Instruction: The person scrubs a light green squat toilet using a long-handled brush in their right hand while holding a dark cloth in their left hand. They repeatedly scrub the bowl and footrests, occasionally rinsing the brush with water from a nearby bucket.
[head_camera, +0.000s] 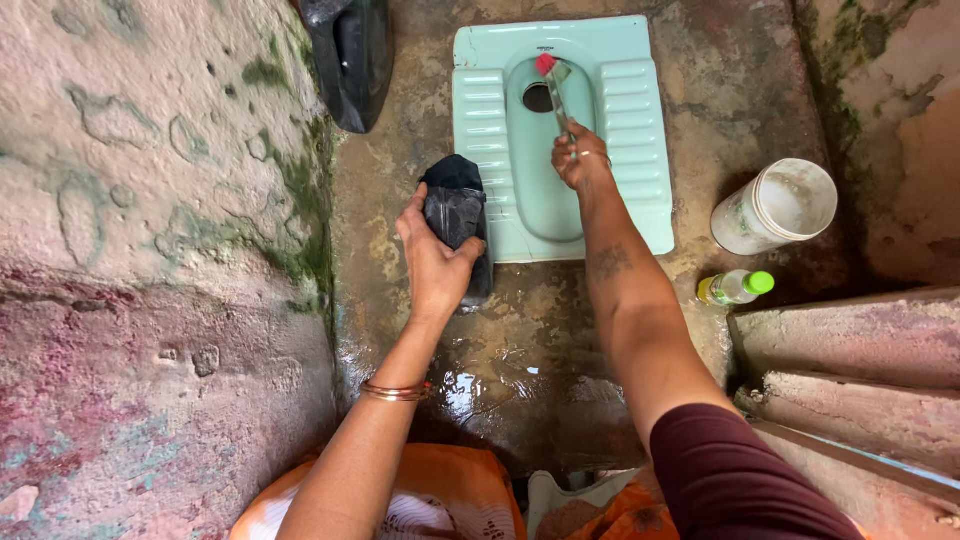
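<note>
Scrubbing is under way at a pale green ceramic squat toilet pan (640, 130) set into a wet, stained concrete floor (520, 370). From my remote seat I see my right hand (580, 158) curled tight around the handle of a long brush with a red-bristled head (546, 66), the head sitting at the rim of the dark drain hole at the far end of the bowl. My left hand (432, 255) grips a black, soft-sided bottle-shaped container (456, 205), fingers wrapped round its lower body, holding it just beside the pan's left footrest and above the floor; whether its top is open I cannot tell.

I judge the work to be in its middle stretch: the floor in front of the pan is already glistening with water, and the brush is down in the bowl, but the footrests and the surrounding concrete look stained and unrinsed, so the outer parts and a final wash appear to be left.

A white plastic bucket-like tub (775, 205) lies tilted to the right of the pan, with a small clear bottle with a green cap (735, 288) on its side just below it. A black plastic vessel (350, 55) stands against the mossy left wall (150, 200).
</note>
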